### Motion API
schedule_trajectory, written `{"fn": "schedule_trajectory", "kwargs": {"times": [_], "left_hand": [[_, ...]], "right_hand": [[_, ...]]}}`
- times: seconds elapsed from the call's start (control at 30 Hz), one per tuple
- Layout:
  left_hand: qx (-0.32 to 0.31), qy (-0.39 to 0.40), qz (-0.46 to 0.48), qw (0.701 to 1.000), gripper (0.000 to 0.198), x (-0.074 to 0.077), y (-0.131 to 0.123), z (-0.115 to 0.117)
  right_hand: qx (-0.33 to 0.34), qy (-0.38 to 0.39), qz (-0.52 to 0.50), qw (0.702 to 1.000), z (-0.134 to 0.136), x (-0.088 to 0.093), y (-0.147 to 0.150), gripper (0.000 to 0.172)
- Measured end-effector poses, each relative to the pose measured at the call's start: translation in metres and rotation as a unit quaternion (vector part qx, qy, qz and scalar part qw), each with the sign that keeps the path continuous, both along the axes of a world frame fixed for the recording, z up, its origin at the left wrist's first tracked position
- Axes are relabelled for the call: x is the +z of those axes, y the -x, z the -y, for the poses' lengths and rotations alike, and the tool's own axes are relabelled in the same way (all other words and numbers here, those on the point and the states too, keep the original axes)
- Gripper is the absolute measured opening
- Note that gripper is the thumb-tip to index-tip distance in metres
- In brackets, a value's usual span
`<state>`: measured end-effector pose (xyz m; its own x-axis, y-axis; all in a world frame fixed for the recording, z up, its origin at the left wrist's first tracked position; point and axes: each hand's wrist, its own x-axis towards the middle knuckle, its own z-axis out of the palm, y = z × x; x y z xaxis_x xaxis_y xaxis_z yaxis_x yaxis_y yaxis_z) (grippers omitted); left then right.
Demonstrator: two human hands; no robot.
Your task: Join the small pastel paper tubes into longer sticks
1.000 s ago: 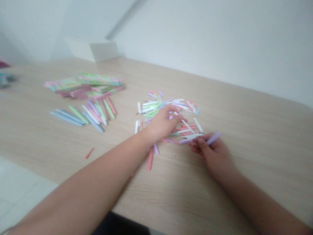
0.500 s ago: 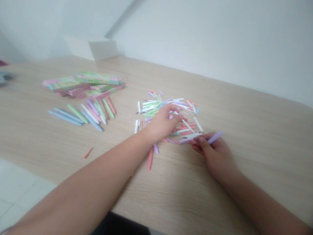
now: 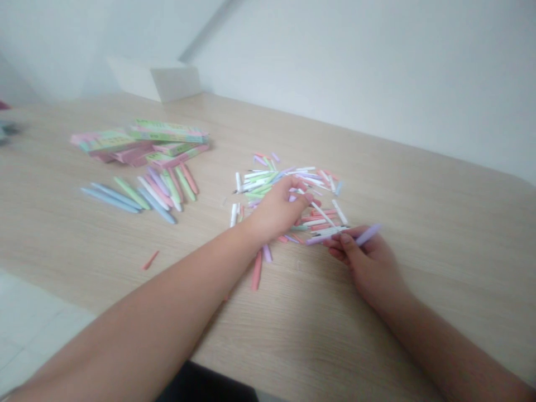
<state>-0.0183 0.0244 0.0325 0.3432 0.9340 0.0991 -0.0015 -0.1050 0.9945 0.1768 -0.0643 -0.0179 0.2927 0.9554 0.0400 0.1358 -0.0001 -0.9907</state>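
Tabletop of pale wood-grain laminate [image 3: 435, 268], viewed from the head-worn camera, items listed left to right. At the far left edge, a blurred grey-teal object [image 3: 6, 129] is too unsharp to identify. Next, flat pink and green cardboard boxes [image 3: 142, 142] lie in a loose, overlapping stack, with a white box [image 3: 154, 81] behind them at the table's back edge. Just below the stack, a row of slim pastel pens [image 3: 138, 195] in blue, green, pink and lilac lies almost side by side, slightly fanned. A lone coral pen piece [image 3: 151, 259] rests apart, nearer the table's front edge.

Left hand [image 3: 276, 211], reaching in from the lower left, sits over the middle of a scattered pile of white, green, pink and lilac pens [image 3: 288, 178]. Its fingers [image 3: 295, 187] are curled and pressed together above the pile; whether they pinch anything cannot be told. A coral pen [image 3: 257, 270] lies just below the wrist, apart from the pile.

Right hand [image 3: 368, 262], at the pile's right edge, pinches a lilac pen [image 3: 368, 235] between thumb and fingers, one end projecting beyond the hand to the right. White wall [image 3: 377, 84] rises behind the table.
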Motion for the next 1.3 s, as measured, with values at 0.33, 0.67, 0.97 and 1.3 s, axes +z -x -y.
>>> {"fn": "schedule_trajectory", "kwargs": {"times": [0.33, 0.67, 0.97, 1.3], "left_hand": [[0.001, -0.013, -0.020, 1.000, 0.014, -0.0032, 0.0001, -0.0001], [0.001, -0.008, -0.017, 1.000, 0.012, -0.0016, -0.0001, -0.0004], [0.001, 0.000, -0.090, 0.996, 0.019, 0.0032, 0.0014, 0.0060], [-0.036, -0.003, -0.135, 0.990, 0.022, -0.0061, 0.0005, 0.0027]], "right_hand": [[-0.002, -0.001, -0.019, 1.000, 0.0006, -0.0020, -0.0015, 0.029], [0.000, 0.001, -0.025, 1.000, 0.0007, -0.0006, -0.0007, 0.030], [-0.004, -0.004, -0.020, 1.000, 0.0002, -0.0010, -0.0010, 0.031], [-0.019, -0.006, -0.005, 1.000, -0.0002, 0.0030, 0.0021, 0.034]]}}
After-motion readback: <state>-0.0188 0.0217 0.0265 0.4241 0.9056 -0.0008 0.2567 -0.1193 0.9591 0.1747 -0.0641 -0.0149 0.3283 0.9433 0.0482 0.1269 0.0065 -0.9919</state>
